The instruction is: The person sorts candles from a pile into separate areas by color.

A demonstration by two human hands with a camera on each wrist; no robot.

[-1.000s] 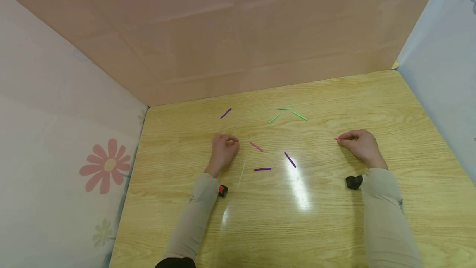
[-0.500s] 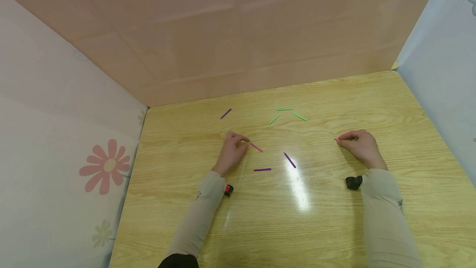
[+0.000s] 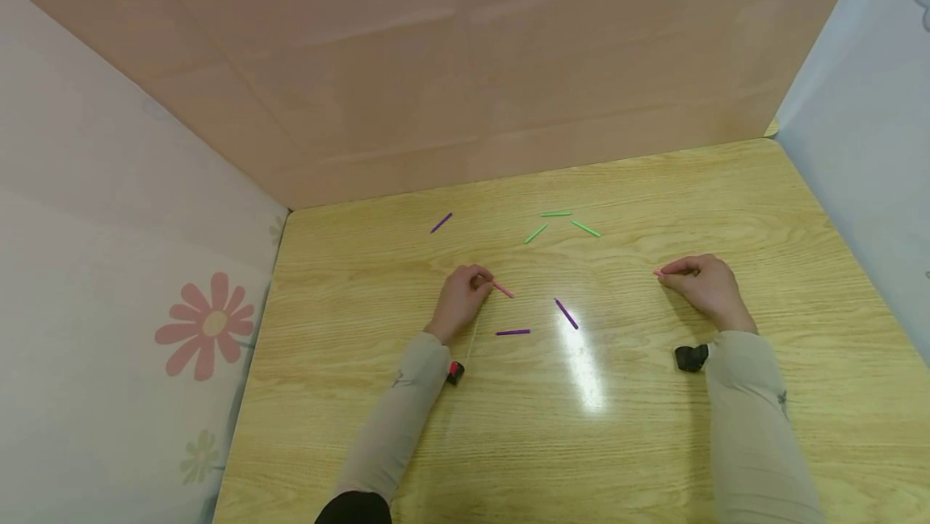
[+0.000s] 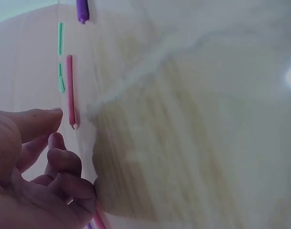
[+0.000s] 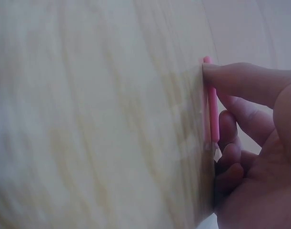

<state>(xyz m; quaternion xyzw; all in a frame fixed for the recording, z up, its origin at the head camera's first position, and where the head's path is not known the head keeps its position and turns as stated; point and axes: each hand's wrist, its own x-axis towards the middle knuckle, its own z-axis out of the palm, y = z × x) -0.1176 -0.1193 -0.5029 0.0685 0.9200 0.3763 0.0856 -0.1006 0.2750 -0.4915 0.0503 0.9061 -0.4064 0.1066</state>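
Note:
My left hand (image 3: 462,295) is at the left end of a thin pink candle (image 3: 504,290) lying on the table. In the left wrist view, a gap shows between its thumb and forefinger, and the candle (image 4: 70,90) lies just beyond the fingertips. My right hand (image 3: 706,285) pinches another pink candle (image 5: 213,114) between thumb and fingers, low over the table at the right. Between the hands lie a slanting purple candle (image 3: 566,313) and a nearly level purple candle (image 3: 513,332). The underside of the left hand is hidden in the head view.
Three green candles (image 3: 556,214) lie apart toward the back of the wooden table (image 3: 625,443). Another purple candle (image 3: 441,223) is at the back left. A brown panel (image 3: 465,64) stands behind; flower-patterned walls (image 3: 94,266) flank the sides.
My left hand has moved right across the table to the end of the pink candle. The right hand and its candle have stayed in place.

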